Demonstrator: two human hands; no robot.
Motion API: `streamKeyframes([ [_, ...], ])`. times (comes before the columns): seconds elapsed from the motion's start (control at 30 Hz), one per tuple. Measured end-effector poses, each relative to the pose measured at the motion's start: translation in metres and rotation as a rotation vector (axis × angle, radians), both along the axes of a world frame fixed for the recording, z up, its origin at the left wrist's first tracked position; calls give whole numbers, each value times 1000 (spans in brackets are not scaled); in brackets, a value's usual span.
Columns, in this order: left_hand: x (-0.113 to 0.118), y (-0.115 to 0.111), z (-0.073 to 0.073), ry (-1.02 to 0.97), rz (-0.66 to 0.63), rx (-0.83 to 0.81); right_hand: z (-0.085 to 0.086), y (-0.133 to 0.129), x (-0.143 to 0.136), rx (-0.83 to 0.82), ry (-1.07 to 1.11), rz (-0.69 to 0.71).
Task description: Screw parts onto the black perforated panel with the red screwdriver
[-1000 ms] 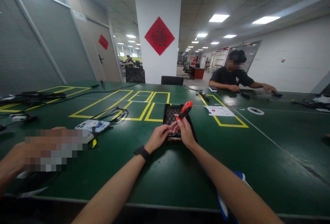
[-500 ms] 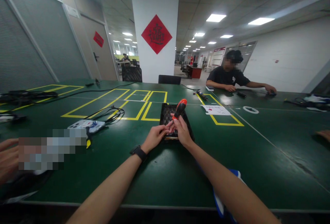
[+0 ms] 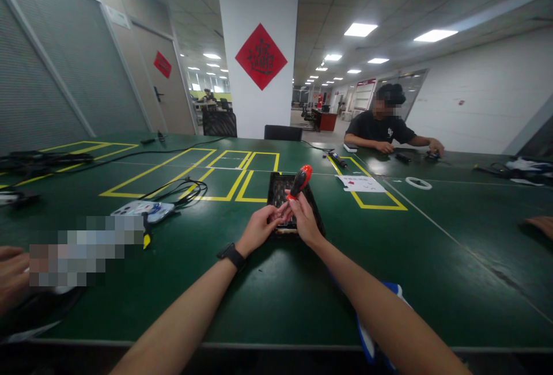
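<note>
The work looks to be under way: the screwdriver (image 3: 300,182) is in hand, over the near part of a black tray (image 3: 277,185) on the green worktop (image 3: 276,300), and both hands are together at it. No finished result shows, and how much remains can't be judged from here, since the spot being handled is covered.

The right hand (image 3: 306,219) has its fingers closed around the lower part of the screwdriver, whose red-and-black handle sticks up, tilted away to the right. The left hand (image 3: 262,222), with a dark wristwatch (image 3: 232,256) behind it, reaches in from the other side, fingers bent and meeting the right hand's; I can't tell whether they pinch the shaft, a small part or nothing.

The screwdriver's shaft and tip are lost among the fingers, and the tray's contents are too dark and too covered to make out. A blue-and-white object (image 3: 392,290) is partly hidden under the right forearm. At the left edge a co-worker's hand (image 3: 12,277) is cut off, and a blurred patch hides what lies beside it. Something brown (image 3: 539,225) is cropped at the right edge, and the writing on the paper sheet (image 3: 365,184) is illegible.
</note>
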State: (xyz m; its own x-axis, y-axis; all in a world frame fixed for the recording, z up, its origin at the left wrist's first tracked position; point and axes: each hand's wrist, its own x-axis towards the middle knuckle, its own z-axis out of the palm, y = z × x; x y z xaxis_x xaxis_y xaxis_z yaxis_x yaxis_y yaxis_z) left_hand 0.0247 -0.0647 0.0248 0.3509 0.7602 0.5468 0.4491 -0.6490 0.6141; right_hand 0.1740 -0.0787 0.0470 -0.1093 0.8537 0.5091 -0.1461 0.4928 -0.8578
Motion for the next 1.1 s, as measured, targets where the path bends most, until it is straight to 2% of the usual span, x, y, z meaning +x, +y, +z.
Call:
streamKeyframes([
  [0.3, 2, -4, 4, -45, -89, -57, -1, 5, 2, -14, 8, 10],
  [0.57, 0, 1, 0, -8, 28, -17, -1, 1, 1, 6, 11, -21],
  [0.7, 0, 0, -1, -5, -37, -46, -1, 3, 2, -3, 6, -1],
  [0.87, -7, 2, 6, -46, -110, -97, -1, 4, 1, -21, -16, -8],
  [0.97, -11, 18, 6, -242, 7, -126, 1, 3, 0, -1, 11, -108],
  [1.03, -10, 34, 0, -363, 144, -157, 2, 4, 2, 18, 70, -212],
  [1.1, -7, 51, -10, -391, 227, -226, 2, 9, 7, 30, 137, -320],
])
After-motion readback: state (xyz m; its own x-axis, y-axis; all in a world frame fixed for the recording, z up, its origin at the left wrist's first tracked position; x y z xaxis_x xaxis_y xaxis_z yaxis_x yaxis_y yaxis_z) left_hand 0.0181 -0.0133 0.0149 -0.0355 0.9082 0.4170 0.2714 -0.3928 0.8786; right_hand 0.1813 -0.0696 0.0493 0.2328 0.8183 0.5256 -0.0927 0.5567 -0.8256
